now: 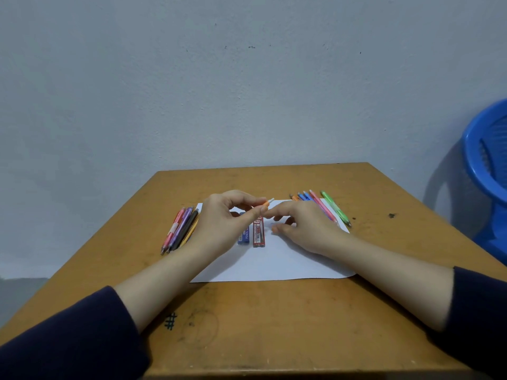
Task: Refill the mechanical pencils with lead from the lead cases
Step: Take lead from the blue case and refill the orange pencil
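My left hand [219, 218] pinches the pencil [265, 203]; my right hand [304, 224] hangs loose-fingered beside it. I judge its cap [272, 200] should be pulled straight.

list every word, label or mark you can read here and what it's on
"PENCIL", letters after it hidden or blurred: blue lead case.
"#": inked on the wooden table, front left.
Red lead case: white print, too blurred to read.
Pencil bundle at left, pencil row at right: nothing legible.
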Demonstrator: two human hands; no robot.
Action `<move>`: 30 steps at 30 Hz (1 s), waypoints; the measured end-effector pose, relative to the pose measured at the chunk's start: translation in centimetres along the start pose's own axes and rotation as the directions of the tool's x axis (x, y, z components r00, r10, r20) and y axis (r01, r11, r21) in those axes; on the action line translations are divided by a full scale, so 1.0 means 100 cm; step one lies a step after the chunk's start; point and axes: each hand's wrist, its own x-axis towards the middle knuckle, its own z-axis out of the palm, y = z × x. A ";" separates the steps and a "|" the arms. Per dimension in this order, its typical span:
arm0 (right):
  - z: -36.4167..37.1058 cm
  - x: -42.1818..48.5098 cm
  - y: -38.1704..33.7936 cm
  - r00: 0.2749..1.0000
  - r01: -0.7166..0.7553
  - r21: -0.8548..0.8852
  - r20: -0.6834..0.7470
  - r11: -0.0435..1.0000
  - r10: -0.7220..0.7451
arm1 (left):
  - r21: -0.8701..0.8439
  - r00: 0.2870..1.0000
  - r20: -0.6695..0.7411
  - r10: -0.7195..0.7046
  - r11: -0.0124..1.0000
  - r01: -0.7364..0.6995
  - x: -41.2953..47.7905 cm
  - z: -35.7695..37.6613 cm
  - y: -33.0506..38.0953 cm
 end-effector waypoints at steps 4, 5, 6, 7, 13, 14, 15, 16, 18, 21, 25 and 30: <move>0.002 0.002 0.002 0.999 0.024 -0.074 0.029 0.997 -0.022 | 0.010 1.000 0.001 -0.005 1.000 0.005 0.000 0.001 0.000; 0.002 0.002 0.002 0.999 0.019 -0.076 0.027 0.997 -0.017 | 0.004 1.000 0.000 -0.009 1.000 0.009 0.000 0.001 0.000; 0.003 0.003 0.002 1.000 0.013 -0.074 0.024 0.997 -0.011 | 0.003 1.000 -0.001 -0.011 1.000 0.011 0.000 0.001 0.000; 0.003 0.003 0.002 1.000 0.009 -0.070 0.018 0.998 -0.008 | 0.005 1.000 -0.001 -0.012 1.000 0.012 0.000 0.000 -0.001; 0.002 0.004 0.001 0.999 -0.035 -0.042 -0.018 0.998 0.034 | 0.021 1.000 0.012 -0.007 1.000 0.006 0.000 0.000 -0.001; 0.001 0.003 0.001 0.998 -0.047 -0.017 -0.036 0.999 0.047 | 0.024 1.000 0.014 -0.005 1.000 0.005 0.000 0.000 -0.001; 0.000 0.003 0.001 0.997 -0.057 0.014 -0.060 0.998 0.057 | 0.024 1.000 0.014 -0.003 1.000 0.003 0.000 0.000 -0.001; -0.002 0.003 0.002 0.994 -0.069 0.048 -0.084 0.996 0.073 | 0.023 1.000 0.014 -0.001 1.000 0.001 0.000 0.000 -0.001; -0.005 0.003 0.002 0.987 -0.096 0.131 -0.117 0.987 0.112 | 0.029 1.000 0.017 0.002 1.000 -0.003 0.000 -0.001 -0.001; -0.009 0.004 0.004 0.973 -0.132 0.290 -0.144 0.948 0.179 | 0.041 1.000 0.022 -0.001 0.999 0.001 0.000 -0.002 0.000; -0.013 0.001 -0.001 0.953 -0.120 0.494 -0.185 0.861 0.239 | 0.039 1.000 0.015 -0.007 0.999 0.007 0.000 -0.002 -0.001; -0.016 -0.005 -0.012 0.940 -0.061 0.651 -0.217 0.756 0.263 | 0.075 0.999 0.037 0.004 0.997 -0.006 0.001 -0.002 -0.002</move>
